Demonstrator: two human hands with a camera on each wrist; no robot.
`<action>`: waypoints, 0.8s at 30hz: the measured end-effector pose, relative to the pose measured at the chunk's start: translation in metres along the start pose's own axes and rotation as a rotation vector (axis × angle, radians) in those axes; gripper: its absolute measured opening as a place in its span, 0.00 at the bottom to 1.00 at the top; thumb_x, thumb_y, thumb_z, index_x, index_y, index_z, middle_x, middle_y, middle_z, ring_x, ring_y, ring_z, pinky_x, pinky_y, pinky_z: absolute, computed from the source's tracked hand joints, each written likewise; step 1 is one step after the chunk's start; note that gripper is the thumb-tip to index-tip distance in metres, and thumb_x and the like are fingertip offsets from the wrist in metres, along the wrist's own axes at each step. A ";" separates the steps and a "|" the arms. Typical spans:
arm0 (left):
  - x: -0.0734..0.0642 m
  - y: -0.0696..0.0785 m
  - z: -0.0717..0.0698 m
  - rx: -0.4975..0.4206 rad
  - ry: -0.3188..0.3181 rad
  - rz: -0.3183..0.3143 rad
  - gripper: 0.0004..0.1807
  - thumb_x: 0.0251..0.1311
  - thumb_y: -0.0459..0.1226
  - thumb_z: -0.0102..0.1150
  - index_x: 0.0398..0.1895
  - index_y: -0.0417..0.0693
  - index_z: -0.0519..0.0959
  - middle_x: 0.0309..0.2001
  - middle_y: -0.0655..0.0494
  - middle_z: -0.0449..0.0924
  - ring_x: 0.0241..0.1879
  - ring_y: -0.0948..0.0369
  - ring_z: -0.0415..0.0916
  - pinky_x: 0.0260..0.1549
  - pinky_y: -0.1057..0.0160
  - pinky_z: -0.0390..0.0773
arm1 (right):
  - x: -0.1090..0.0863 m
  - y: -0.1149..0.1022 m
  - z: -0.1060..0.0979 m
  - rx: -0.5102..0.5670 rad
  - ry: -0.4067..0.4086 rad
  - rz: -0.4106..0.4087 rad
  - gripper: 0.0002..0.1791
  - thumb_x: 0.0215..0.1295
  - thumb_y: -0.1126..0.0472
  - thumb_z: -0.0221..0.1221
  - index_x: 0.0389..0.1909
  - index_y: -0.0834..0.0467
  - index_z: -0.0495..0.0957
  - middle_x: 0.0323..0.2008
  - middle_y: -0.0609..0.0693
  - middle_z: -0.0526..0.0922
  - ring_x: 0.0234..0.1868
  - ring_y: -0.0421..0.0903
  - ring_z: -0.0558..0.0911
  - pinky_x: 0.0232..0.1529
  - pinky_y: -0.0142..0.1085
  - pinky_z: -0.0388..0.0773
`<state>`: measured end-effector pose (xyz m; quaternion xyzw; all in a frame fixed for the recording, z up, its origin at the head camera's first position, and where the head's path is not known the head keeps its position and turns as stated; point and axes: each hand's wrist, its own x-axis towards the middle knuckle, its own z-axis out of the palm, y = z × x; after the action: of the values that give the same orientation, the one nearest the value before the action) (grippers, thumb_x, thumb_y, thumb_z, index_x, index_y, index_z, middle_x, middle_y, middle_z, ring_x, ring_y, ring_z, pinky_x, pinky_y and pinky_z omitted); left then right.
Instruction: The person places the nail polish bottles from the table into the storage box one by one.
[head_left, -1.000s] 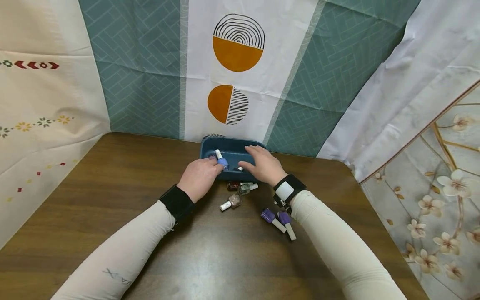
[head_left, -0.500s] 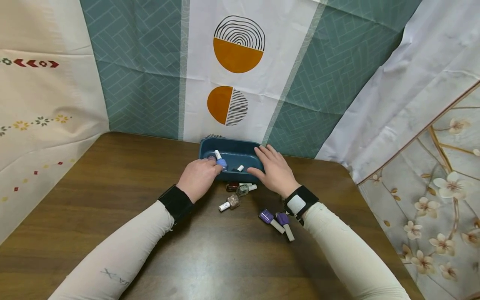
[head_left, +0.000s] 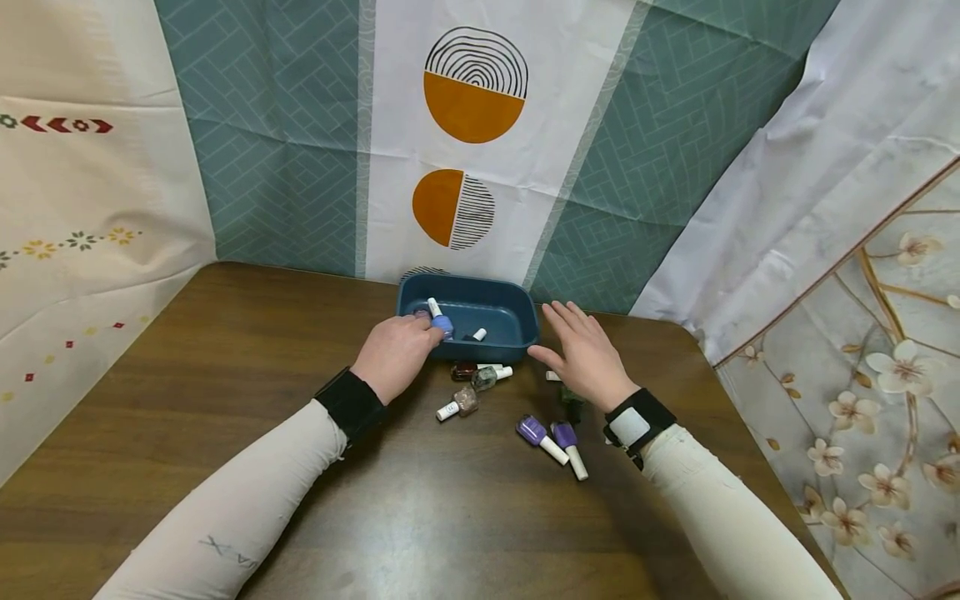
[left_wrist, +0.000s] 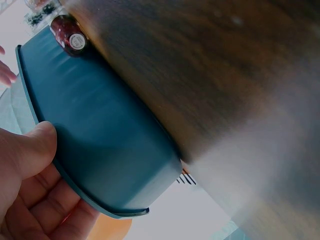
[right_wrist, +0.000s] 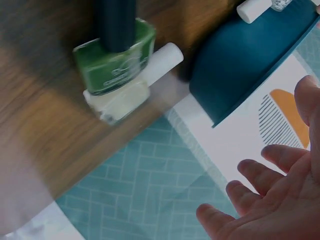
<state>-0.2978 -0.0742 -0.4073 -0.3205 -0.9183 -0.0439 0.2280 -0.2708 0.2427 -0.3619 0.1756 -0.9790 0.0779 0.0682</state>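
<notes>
A dark blue plastic bin (head_left: pixel 487 352) stands at the back of the table. My left hand (head_left: pixel 397 354) grips its near left rim; the left wrist view shows the thumb (left_wrist: pixel 42 142) outside the wall and the fingers curled over the rim. Inside the bin lie a light blue nail polish bottle (head_left: pixel 442 326), a mostly hidden darker one beside it and a white-capped one (head_left: pixel 479 335). Right of the bin my right hand (head_left: pixel 588 358) hovers with fingers spread, holding nothing. Below it are a green polish bottle (right_wrist: pixel 117 62) and a cream one (right_wrist: pixel 122 102).
A dark red polish bottle (head_left: pixel 463 372), a grey-green one (head_left: pixel 484 380) and a glittery one (head_left: pixel 467 402) lie before the bin. Two purple bottles (head_left: pixel 532 430) lie nearer, to the right. Patterned cloth (head_left: pixel 285 150) hangs behind the wooden table (head_left: pixel 375 517).
My right hand has moved from above the bin rightward, past its right end, with nothing in it. The left hand stays on the rim.
</notes>
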 end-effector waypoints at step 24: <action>0.000 0.000 -0.001 0.007 0.029 0.019 0.12 0.61 0.29 0.73 0.47 0.46 0.88 0.40 0.50 0.88 0.37 0.54 0.84 0.43 0.55 0.86 | -0.037 0.040 0.009 -0.027 -0.038 0.060 0.44 0.74 0.41 0.61 0.79 0.62 0.60 0.76 0.63 0.66 0.77 0.64 0.62 0.76 0.63 0.54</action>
<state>-0.2973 -0.0747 -0.4065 -0.3277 -0.9120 -0.0433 0.2428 -0.2518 0.2903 -0.3819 0.1466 -0.9859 0.0636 0.0495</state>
